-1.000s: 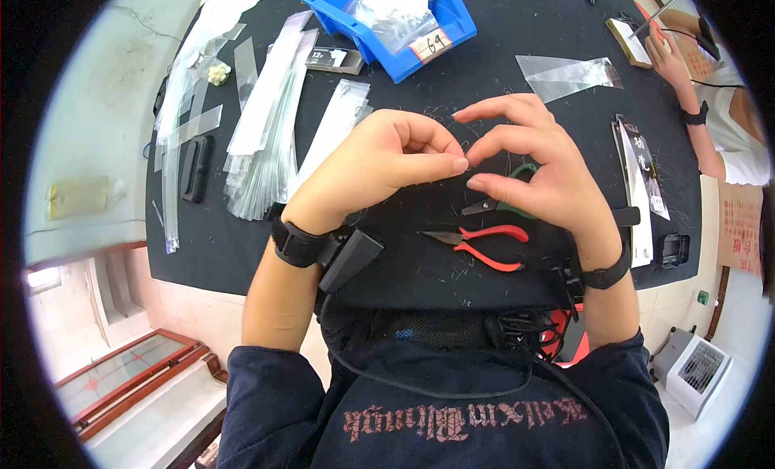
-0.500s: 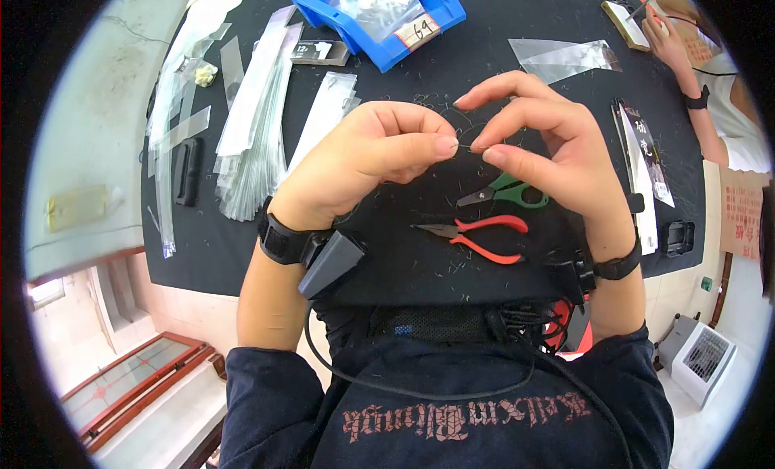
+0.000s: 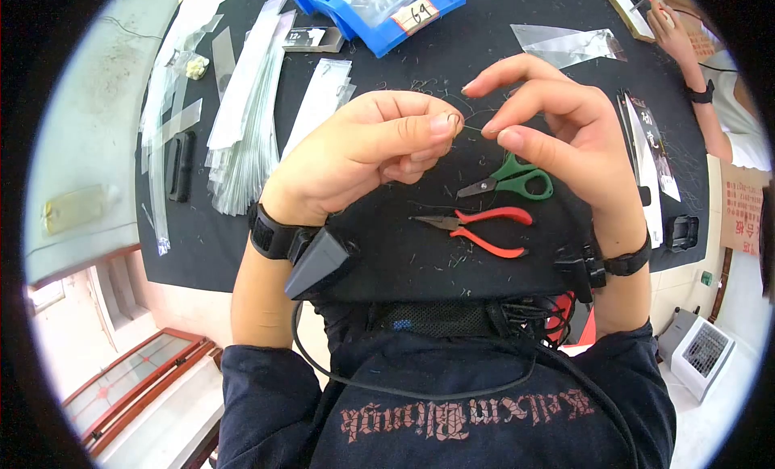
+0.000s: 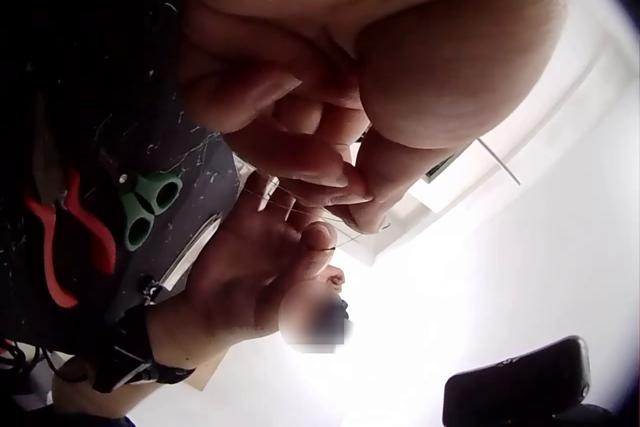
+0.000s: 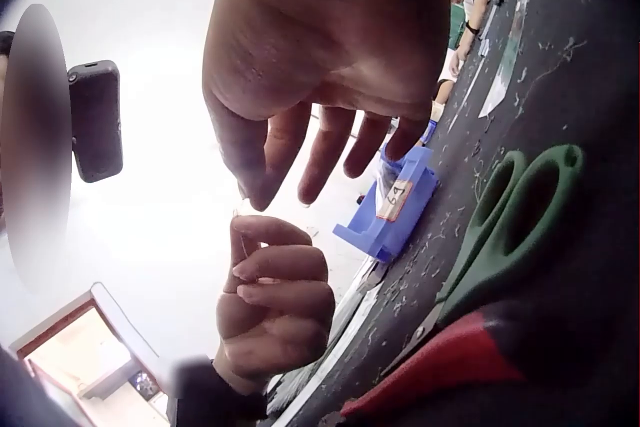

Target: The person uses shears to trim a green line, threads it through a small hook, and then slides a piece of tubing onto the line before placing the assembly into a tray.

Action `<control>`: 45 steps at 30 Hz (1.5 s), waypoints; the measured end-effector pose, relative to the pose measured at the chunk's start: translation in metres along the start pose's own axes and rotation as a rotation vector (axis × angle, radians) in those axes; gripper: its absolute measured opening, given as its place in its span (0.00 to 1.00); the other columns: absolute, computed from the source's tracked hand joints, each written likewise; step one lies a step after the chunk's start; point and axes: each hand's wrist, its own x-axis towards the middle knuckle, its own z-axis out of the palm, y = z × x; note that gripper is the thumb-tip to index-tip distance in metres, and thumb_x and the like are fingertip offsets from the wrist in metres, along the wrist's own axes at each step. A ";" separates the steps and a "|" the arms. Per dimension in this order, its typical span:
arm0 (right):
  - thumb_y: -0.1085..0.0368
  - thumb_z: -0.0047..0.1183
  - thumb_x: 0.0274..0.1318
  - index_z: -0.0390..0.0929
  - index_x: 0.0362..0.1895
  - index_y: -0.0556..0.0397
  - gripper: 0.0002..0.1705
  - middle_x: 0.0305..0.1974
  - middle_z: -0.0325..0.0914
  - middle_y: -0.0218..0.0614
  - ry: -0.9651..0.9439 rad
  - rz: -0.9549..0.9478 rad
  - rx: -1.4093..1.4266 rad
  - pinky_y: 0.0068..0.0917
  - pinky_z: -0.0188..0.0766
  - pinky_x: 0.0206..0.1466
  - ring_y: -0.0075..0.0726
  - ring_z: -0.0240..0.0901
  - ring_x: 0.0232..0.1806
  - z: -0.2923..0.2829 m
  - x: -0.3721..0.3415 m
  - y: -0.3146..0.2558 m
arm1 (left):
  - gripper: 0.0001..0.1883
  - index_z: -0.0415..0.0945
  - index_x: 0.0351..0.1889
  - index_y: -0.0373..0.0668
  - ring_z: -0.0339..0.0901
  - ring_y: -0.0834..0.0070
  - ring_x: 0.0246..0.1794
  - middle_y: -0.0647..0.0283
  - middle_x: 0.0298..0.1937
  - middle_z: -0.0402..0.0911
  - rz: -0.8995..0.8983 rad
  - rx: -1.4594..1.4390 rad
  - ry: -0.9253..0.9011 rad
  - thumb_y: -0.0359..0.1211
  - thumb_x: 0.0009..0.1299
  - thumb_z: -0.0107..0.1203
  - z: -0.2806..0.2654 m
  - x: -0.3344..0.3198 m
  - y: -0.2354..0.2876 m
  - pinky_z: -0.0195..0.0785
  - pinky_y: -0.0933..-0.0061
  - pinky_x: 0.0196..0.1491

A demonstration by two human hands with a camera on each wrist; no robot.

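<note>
In the head view my left hand pinches a tiny hook-like piece between thumb and index finger, its other fingers curled. A thin line runs from there to my right hand, whose thumb and index finger pinch it while the other fingers are spread. The left wrist view shows the line as fine loops near the fingertips. Below the hands lie green-handled scissors and, nearer the body, red-handled pliers, neither touched.
A blue bin labelled 69 stands at the back. Clear plastic strips cover the left side, beside a black case. Clear sleeves lie back right, near another person's hand.
My hands have drawn slightly apart, and the line between them now shows. The right hand moved right, uncovering the scissors. The view has shifted a little.
</note>
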 end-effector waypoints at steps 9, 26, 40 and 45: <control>0.71 0.61 0.52 0.84 0.34 0.58 0.05 0.49 0.78 0.43 -0.025 -0.049 -0.155 0.29 0.65 0.59 0.36 0.72 0.54 -0.004 0.001 0.000 | 0.17 0.69 0.37 0.44 0.54 0.88 0.23 0.77 0.25 0.61 -0.033 -0.130 -0.058 0.48 0.73 0.55 -0.001 0.004 -0.006 0.47 0.85 0.25; 0.68 0.58 0.52 0.82 0.31 0.56 0.05 0.52 0.77 0.44 -0.173 -0.091 -0.280 0.29 0.62 0.59 0.34 0.71 0.54 -0.024 0.000 -0.013 | 0.13 0.71 0.37 0.45 0.55 0.88 0.23 0.78 0.24 0.60 -0.030 -0.103 0.035 0.43 0.76 0.52 -0.004 0.007 -0.011 0.48 0.85 0.26; 0.64 0.64 0.51 0.84 0.30 0.55 0.07 0.46 0.80 0.36 0.043 -0.040 -0.184 0.21 0.66 0.43 0.22 0.72 0.39 0.004 0.000 0.014 | 0.13 0.73 0.32 0.45 0.56 0.89 0.22 0.78 0.23 0.64 -0.077 0.126 0.078 0.43 0.74 0.54 0.008 0.006 -0.012 0.48 0.85 0.25; 0.71 0.59 0.54 0.78 0.27 0.55 0.04 0.51 0.77 0.39 0.011 0.134 0.003 0.28 0.62 0.60 0.30 0.70 0.54 0.003 -0.002 0.008 | 0.13 0.77 0.35 0.43 0.59 0.89 0.22 0.78 0.23 0.65 -0.083 0.194 0.169 0.43 0.75 0.53 0.014 0.006 -0.009 0.48 0.85 0.25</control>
